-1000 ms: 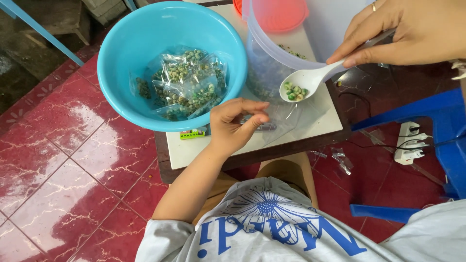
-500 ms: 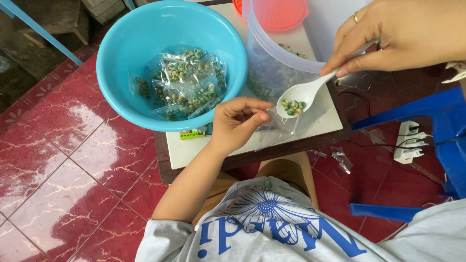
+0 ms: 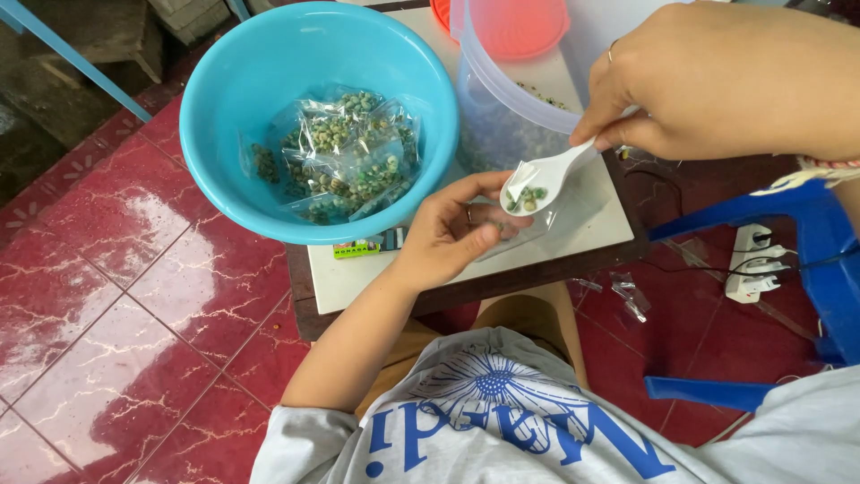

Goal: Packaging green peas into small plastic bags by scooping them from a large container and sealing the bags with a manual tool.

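Since the earlier frame the white plastic spoon [image 3: 542,182] with its few green-and-white bean-like pieces has dropped from beside the clear lidded plastic tub [image 3: 502,108] to the mouth of the small clear plastic bag [image 3: 537,229]. Right hand [image 3: 717,81] is closed around the spoon handle, just right of the tub. Left hand [image 3: 452,233] pinches the bag's edge, fingers half curled, in front of the tub on the white bench [image 3: 358,273]. Spoon bowl sits just above the left fingertips. Risk: bag mouth looks narrow and limp; a tilt could spill pieces onto the bench. Round turquoise plastic bowl [image 3: 233,134] of filled bags sits left of the tub.
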